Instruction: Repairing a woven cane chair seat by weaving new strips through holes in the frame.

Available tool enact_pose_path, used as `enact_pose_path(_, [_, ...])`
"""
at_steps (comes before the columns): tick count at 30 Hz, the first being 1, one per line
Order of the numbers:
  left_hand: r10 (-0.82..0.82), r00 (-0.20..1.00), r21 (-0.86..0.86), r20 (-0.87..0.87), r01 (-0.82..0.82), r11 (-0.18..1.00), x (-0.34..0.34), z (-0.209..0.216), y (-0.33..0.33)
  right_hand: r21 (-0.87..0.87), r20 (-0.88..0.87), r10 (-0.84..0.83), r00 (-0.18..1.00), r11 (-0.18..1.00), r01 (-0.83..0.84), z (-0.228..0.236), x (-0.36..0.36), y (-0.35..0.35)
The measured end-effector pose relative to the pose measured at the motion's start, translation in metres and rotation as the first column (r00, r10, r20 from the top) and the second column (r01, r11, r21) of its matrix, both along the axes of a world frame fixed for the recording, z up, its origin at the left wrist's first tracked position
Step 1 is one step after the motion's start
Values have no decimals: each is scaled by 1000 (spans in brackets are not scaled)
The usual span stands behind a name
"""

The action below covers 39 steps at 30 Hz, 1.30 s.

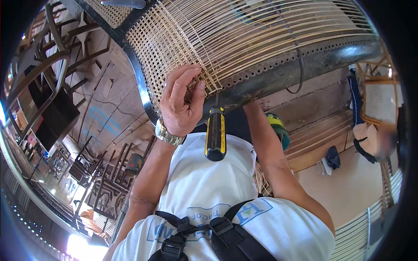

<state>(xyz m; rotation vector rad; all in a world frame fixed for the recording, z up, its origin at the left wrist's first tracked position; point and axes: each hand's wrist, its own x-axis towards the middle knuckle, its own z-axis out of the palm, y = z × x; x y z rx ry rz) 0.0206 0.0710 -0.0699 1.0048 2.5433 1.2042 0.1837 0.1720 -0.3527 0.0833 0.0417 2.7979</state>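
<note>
My left hand point(179, 101), wearing a metal-banded wristwatch point(169, 134), rests on the woven cane point(152, 48) near the frame's near edge. Its fingers are bent, with a gap between thumb and forefinger, and nothing plainly shows in them. Just right of it, a screwdriver point(215, 135) with a black and yellow handle stands with its shaft at the dark frame's edge point(270, 85), where a row of small holes runs. No hand is on that handle. My right forearm point(270, 148) reaches under the frame, which hides my right hand.
Long unwoven cane strands point(270, 35) span the frame's right part, crossed by a dark thin strip point(300, 65). Wooden chair frames point(56, 65) are piled at left. A green and yellow container point(278, 128) stands beyond my right forearm. Another person point(370, 139) is at far right.
</note>
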Motion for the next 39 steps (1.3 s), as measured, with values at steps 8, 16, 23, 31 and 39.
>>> enact_pose_path(8, [-19, 999, 6, -32, 19, 1000, -2, -2, 1, 662, 261, -93, 961, 742, -108, -12, 16, 23])
enact_pose_path(16, [-36, 999, 16, -4, 36, 999, -2, -4, -4, 949, 308, -317, 897, 38, -312, 47, 40, 29])
enact_pose_path(23, [-33, 999, 23, -5, 33, 999, -3, -3, -3, 827, 171, -471, 865, -408, -386, 96, 4, 37])
enact_pose_path(31, [-89, 993, -35, -71, 87, 996, -1, -6, -2, 861, 480, -308, 821, -12, -508, 76, -1, 32])
enact_pose_path(39, [-186, 972, -76, -145, 177, 981, -2, -7, -2, 761, 566, -353, 745, -124, -637, 44, -27, 39])
